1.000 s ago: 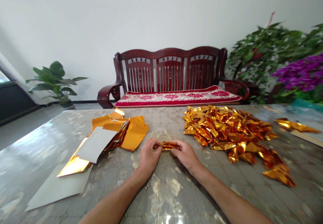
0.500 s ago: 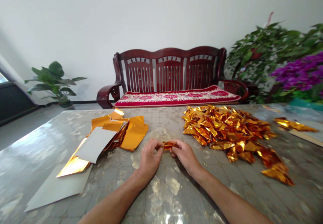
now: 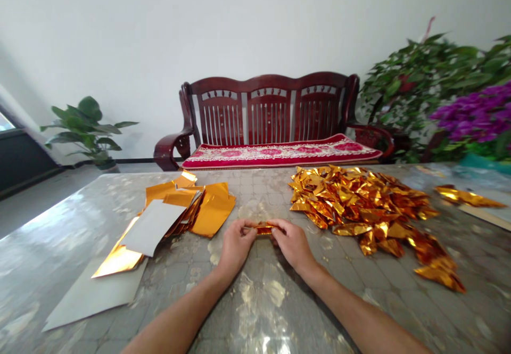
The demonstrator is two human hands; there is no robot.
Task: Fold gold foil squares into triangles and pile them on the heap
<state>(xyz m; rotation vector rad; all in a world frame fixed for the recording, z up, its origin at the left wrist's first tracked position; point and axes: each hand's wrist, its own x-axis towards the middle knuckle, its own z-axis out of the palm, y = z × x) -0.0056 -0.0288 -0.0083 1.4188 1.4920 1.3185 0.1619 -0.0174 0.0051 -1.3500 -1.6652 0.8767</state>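
Note:
My left hand [image 3: 235,245] and my right hand [image 3: 293,242] meet at the middle of the table, each pinching one end of a small folded gold foil piece [image 3: 264,229] held just above the tabletop. The fingers of both hands are closed on it. To the left lies a loose stack of flat gold foil sheets [image 3: 187,207] with white backs. A large heap of folded gold foil pieces [image 3: 367,205] spreads to the right of my hands.
The glossy marble-patterned table [image 3: 255,301] fills the foreground. A white sheet [image 3: 90,293] lies at front left, more gold foil [image 3: 467,198] at far right. Behind stand a red wooden bench [image 3: 271,125], a potted plant [image 3: 90,128] and purple flowers [image 3: 475,114].
Both hands stay pinched on the foil piece; they drew closer together half a second ago and have now spread slightly, with the piece lying flatter between them.

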